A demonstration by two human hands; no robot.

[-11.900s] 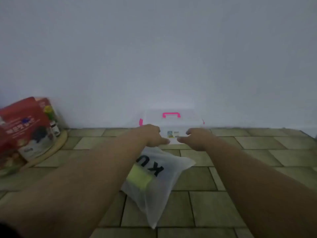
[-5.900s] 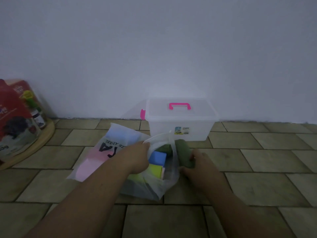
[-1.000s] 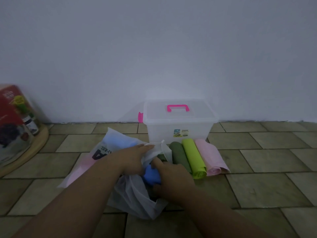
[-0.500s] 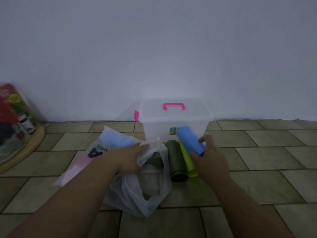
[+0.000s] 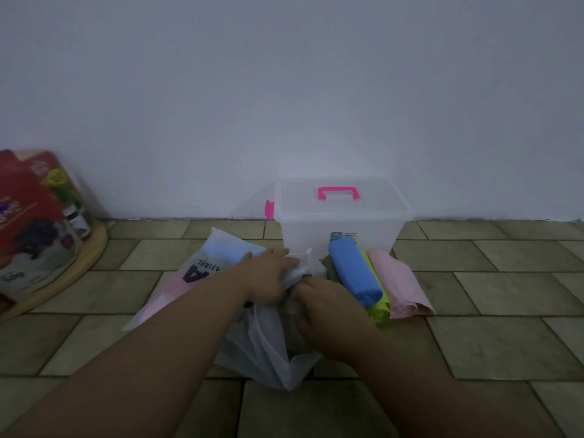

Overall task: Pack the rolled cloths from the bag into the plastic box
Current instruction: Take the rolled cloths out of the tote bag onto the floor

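A clear plastic box (image 5: 341, 230) with a pink handle stands shut against the wall. In front of it lie rolled cloths on the floor: a blue roll (image 5: 354, 270) on top, a lime green roll (image 5: 379, 308), a pink roll (image 5: 399, 284) and a dark green roll (image 5: 330, 268), mostly hidden. The translucent white bag (image 5: 259, 339) lies to their left with pale blue and pink cloth showing through. My left hand (image 5: 268, 273) grips the bag's rim. My right hand (image 5: 328, 311) reaches into the bag's mouth; its fingers are hidden.
At the far left a red printed package (image 5: 28, 216) and a small jar (image 5: 77, 219) stand on a round wooden board (image 5: 79, 267). The floor is olive tile. A plain white wall runs right behind the box.
My right hand has laid the blue roll on the other rolls in front of the box and gone back into the bag. My left hand still holds the bag's rim.
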